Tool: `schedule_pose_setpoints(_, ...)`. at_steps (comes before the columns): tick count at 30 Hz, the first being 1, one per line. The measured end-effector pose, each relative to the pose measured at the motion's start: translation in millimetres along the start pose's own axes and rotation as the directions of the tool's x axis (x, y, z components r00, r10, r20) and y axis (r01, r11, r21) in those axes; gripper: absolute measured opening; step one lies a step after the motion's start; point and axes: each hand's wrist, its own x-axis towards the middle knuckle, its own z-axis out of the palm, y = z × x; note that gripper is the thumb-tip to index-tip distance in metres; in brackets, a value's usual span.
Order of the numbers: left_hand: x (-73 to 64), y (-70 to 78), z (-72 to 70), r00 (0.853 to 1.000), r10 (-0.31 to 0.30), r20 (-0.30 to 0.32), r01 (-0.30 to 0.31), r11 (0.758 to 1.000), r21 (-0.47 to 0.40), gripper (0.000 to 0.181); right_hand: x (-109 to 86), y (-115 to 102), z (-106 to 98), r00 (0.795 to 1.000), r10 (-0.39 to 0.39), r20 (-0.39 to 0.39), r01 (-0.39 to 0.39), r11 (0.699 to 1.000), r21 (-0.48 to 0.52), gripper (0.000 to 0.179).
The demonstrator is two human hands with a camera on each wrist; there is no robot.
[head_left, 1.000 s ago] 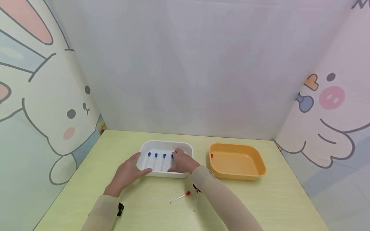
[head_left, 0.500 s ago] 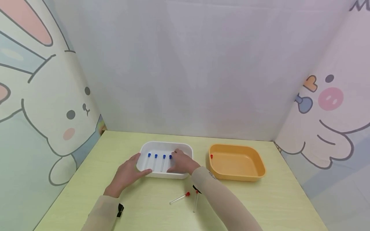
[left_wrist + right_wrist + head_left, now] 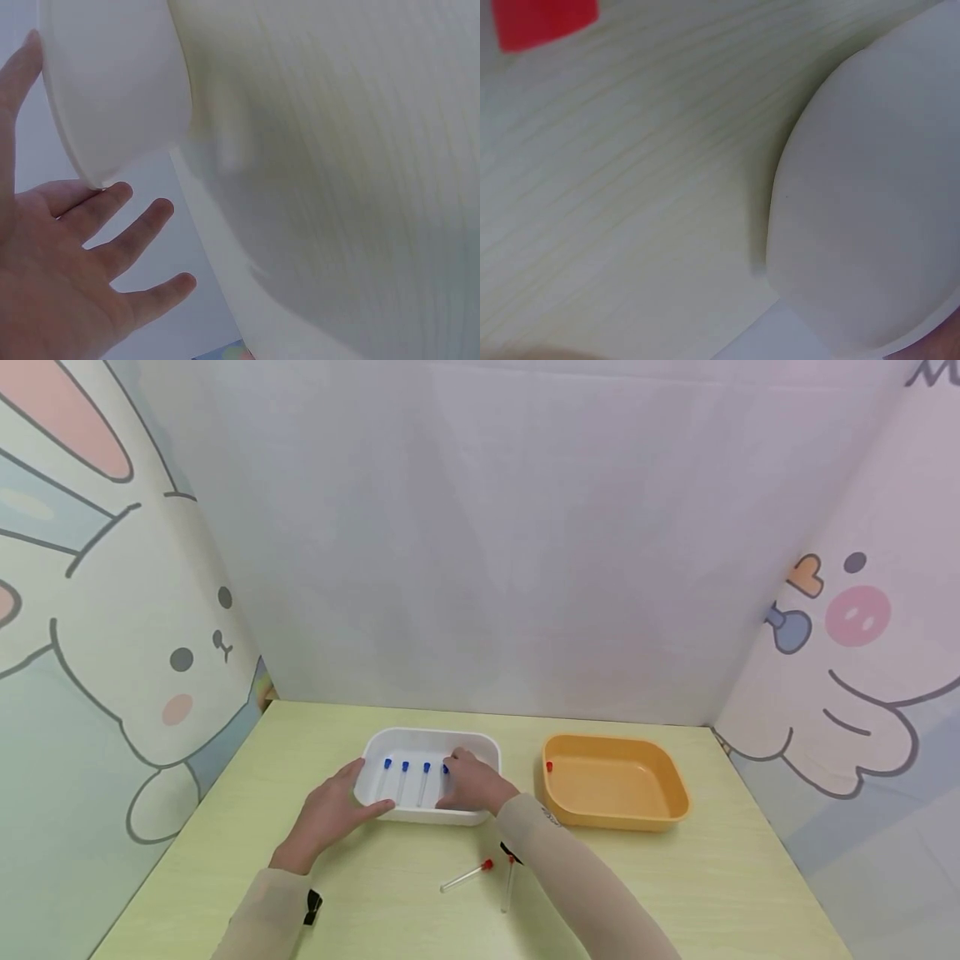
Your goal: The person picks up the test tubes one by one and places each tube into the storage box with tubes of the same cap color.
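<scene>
A white tray stands at the middle of the table. Several test tubes with blue caps, one of them a test tube, lie side by side in it. My left hand rests at the tray's left front corner, thumb on the front rim. In the left wrist view, the left hand's other fingers are spread and fairly straight. Inside the tray's right half, my right hand pinches the rightmost test tube by its blue cap; the fingertips and most of that tube are hidden.
Right of the white tray stands an orange tray with a red-capped tube at its left side. In front, a red-capped test tube and another test tube lie on the table beside my right sleeve.
The rightmost blue cap shifts slightly left, then slightly back to the right at my right fingertips. My left hand stays at the tray's corner.
</scene>
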Motion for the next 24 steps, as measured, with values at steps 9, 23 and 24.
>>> schedule_pose_setpoints(9,-0.9,0.4,-0.6,1.0,0.006,-0.004,-0.006,1.0,-0.003,0.107,1.3,1.0,2.1,1.0,0.002,-0.004,-0.002,1.0,0.008,0.082)
schedule_pose_setpoints(23,-3.6,3.5,-3.3,1.0,-0.01,0.008,0.01,1.0,-0.012,0.108,3.6,1.4,3.6,1.0,0.006,0.011,-0.006,1.0,0.001,0.082)
schedule_pose_setpoints(24,-3.8,3.8,-3.5,1.0,-0.01,0.007,0.01,1.0,-0.01,0.108,3.5,1.1,3.3,1.0,0.01,0.013,-0.01,1.0,0.004,0.082)
